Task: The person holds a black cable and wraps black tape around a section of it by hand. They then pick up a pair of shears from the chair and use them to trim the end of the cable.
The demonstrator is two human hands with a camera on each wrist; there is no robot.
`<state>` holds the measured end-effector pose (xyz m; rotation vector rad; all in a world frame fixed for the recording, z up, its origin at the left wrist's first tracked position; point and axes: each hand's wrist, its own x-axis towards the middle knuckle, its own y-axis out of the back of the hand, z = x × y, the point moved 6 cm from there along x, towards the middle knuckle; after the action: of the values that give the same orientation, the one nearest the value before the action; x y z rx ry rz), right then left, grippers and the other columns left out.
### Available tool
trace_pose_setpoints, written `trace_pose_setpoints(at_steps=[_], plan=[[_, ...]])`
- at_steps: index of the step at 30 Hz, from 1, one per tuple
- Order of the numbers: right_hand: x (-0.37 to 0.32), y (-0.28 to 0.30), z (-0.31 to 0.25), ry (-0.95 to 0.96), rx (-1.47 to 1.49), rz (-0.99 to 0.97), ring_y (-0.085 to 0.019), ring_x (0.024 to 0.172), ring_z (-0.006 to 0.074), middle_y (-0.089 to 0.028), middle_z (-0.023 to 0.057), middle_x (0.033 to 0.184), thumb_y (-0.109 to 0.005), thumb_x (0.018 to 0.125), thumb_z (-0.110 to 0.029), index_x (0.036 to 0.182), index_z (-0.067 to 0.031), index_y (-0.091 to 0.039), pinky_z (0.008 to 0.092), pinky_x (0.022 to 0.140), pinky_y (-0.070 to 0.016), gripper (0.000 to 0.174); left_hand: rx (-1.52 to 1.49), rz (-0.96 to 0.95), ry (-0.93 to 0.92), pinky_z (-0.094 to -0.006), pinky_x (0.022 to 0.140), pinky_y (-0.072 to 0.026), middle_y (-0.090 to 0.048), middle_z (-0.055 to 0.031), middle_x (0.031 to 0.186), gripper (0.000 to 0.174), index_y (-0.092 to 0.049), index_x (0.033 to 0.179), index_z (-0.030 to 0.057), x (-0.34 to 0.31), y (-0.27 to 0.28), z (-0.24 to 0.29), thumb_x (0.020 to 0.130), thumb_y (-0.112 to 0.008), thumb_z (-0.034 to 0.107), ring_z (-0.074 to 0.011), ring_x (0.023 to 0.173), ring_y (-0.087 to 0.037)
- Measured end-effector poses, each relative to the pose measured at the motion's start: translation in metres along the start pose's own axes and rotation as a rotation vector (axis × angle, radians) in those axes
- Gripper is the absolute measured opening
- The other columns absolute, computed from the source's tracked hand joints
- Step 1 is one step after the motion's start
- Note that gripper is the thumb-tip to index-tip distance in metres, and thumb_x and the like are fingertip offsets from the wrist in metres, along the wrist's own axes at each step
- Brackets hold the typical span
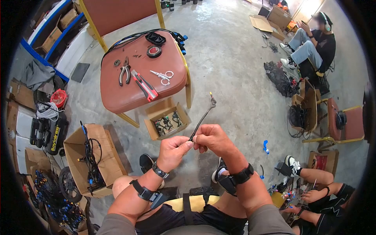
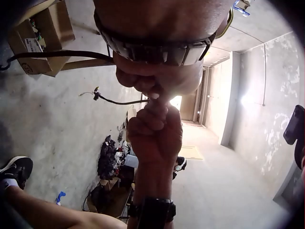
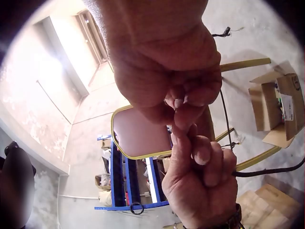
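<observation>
Mid-frame, cable point(image 1: 201, 121) held up, yellow-tipped end toward upper middle. Left hand point(image 1: 173, 150) pinching its lower end, fingers curled; right hand point(image 1: 214, 138) pinching just beside, fingers bent too. Upper left, chair point(image 1: 111, 88) bearing pliers point(image 1: 126, 67), cutter point(image 1: 144, 85), scissors point(image 1: 162, 76), tape point(image 1: 154, 51). Box point(image 1: 159, 110) near its front edge. Upper right, seated person point(image 1: 326, 47) wearing headphones point(image 1: 328, 27).

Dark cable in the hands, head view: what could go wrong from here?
The hands pinch the cable close together, so one slip might free it. Its yellow-tipped end juts out unsupported and could swing or snag. The red utility knife lies near the close edge of the chair seat; a bump might knock it off.
</observation>
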<state>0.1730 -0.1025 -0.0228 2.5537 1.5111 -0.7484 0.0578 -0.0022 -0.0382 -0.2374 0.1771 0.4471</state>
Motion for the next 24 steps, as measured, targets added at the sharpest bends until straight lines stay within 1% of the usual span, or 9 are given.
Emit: trace_pose_setpoints(at_steps=[1,5,7,8,10,15,22,24], plan=[[-0.0002,0.0003,-0.0005,0.001,0.001,0.001,-0.059,0.054,0.0089,-0.066,0.0055,0.069,-0.062,0.086,-0.013,0.081,-0.0015,-0.062,0.022,0.048,-0.043,0.012,-0.017,-0.005,0.029,-0.0205,0.052,-0.0368,-0.06,0.0026,0.07,0.012,-0.07,0.095,0.0004,0.0004,0.0001,-0.002,0.089,-0.067,0.011,-0.0039,0.059,-0.048],[-0.0014,0.0001,-0.002,0.02,-0.004,-0.011,-0.059,0.054,0.009,-0.066,0.0052,0.069,-0.062,0.086,-0.012,0.081,-0.0013,-0.062,0.022,0.048,-0.043,0.012,-0.042,-0.006,0.048,-0.0204,0.048,-0.0351,-0.058,0.0021,0.067,0.013,-0.07,0.095,0.0,0.0,-0.0009,0.0014,0.089,-0.067,0.012,-0.0045,0.055,-0.047],[-0.0019,-0.0001,-0.0024,0.025,0.001,-0.013,-0.059,0.054,0.009,-0.066,0.0053,0.069,-0.062,0.086,-0.012,0.081,-0.0012,-0.063,0.022,0.048,-0.0431,0.011,-0.111,-0.025,0.129,-0.0209,0.044,-0.0327,-0.056,0.0015,0.064,0.015,-0.069,0.095,-0.0009,-0.0003,-0.0024,0.001,0.09,-0.066,0.013,-0.0057,0.05,-0.045],[-0.002,-0.0001,-0.0026,0.027,-0.001,-0.011,-0.059,0.054,0.009,-0.066,0.0052,0.069,-0.061,0.086,-0.011,0.081,-0.0011,-0.063,0.022,0.048,-0.0437,0.011,-0.11,-0.025,0.129,-0.0209,0.044,-0.0327,-0.056,0.0015,0.064,0.015,-0.069,0.095,-0.0009,0.0,-0.0017,-0.0006,0.09,-0.066,0.013,-0.0057,0.05,-0.045],[-0.0025,-0.0003,-0.0032,0.029,-0.002,-0.009,-0.058,0.054,0.009,-0.066,0.0051,0.069,-0.061,0.086,-0.011,0.082,-0.0011,-0.063,0.0219,0.048,-0.0442,0.011,-0.219,-0.043,0.136,-0.0208,0.043,-0.0301,-0.054,0.0033,0.062,0.016,-0.068,0.096,-0.0018,0.0008,-0.0017,-0.0056,0.09,-0.066,0.013,-0.0037,0.05,-0.042],[-0.0043,-0.0011,-0.0055,0.046,0.001,0.014,-0.058,0.055,0.0086,-0.064,0.0042,0.068,-0.061,0.086,-0.011,0.081,-0.0019,-0.063,0.0218,0.05,-0.046,0.01,-0.273,-0.047,0.143,-0.0203,0.043,-0.0297,-0.055,0.0019,0.065,0.017,-0.068,0.096,-0.0019,-0.0002,-0.0032,-0.0068,0.09,-0.066,0.014,-0.0043,0.049,-0.042],[-0.0011,-0.0021,-0.0028,0.054,0.038,0.012,-0.056,0.058,0.0072,-0.063,0.0021,0.069,-0.061,0.087,-0.012,0.083,-0.0025,-0.064,0.0214,0.051,-0.0447,0.011,-0.426,-0.051,0.191,-0.0211,0.043,-0.0301,-0.056,-0.0011,0.064,0.017,-0.067,0.098,-0.0017,0.0,-0.0034,-0.0045,0.092,-0.064,0.014,-0.0061,0.048,-0.041],[0.0003,-0.0037,-0.0017,0.086,0.094,-0.01,-0.055,0.06,0.006,-0.062,0.0001,0.069,-0.062,0.088,-0.014,0.087,-0.0033,-0.065,0.0206,0.052,-0.0432,0.011,-0.469,-0.069,0.194,-0.0213,0.043,-0.0303,-0.055,-0.0015,0.064,0.018,-0.067,0.097,-0.0016,-0.0004,-0.0038,-0.0039,0.092,-0.063,0.015,-0.0066,0.047,-0.04]])
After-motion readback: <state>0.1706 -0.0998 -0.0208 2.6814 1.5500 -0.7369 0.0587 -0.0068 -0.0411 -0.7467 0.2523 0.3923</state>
